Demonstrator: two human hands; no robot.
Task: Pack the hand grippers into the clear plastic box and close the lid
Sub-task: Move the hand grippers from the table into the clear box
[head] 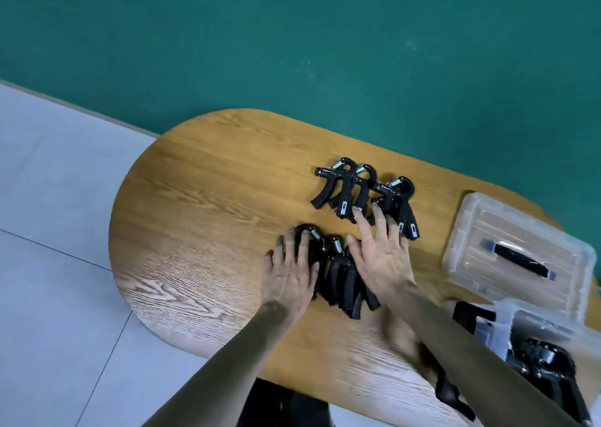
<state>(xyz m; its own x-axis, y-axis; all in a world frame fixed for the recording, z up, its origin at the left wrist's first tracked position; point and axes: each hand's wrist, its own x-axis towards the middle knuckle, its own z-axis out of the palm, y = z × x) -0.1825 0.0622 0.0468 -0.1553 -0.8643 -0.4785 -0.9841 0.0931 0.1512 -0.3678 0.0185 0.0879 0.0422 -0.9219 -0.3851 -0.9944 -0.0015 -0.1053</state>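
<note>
Black hand grippers with steel springs lie in two groups on the wooden table (201, 199). The far group (357, 189) has several grippers side by side. The near group (341, 280) lies between my hands. My left hand (292, 273) rests flat on the leftmost near gripper, fingers spread. My right hand (380, 254) is spread over the space between the two groups, its fingertips touching the far ones. The clear plastic box (533, 332) stands open at the lower right with grippers inside. Its clear lid (517, 254) with a black handle lies beside it.
A green wall runs behind the table, and grey floor tiles lie to the left. One black gripper (452, 394) sits near the table's front edge under my right forearm. A dark object shows below the table edge at the bottom.
</note>
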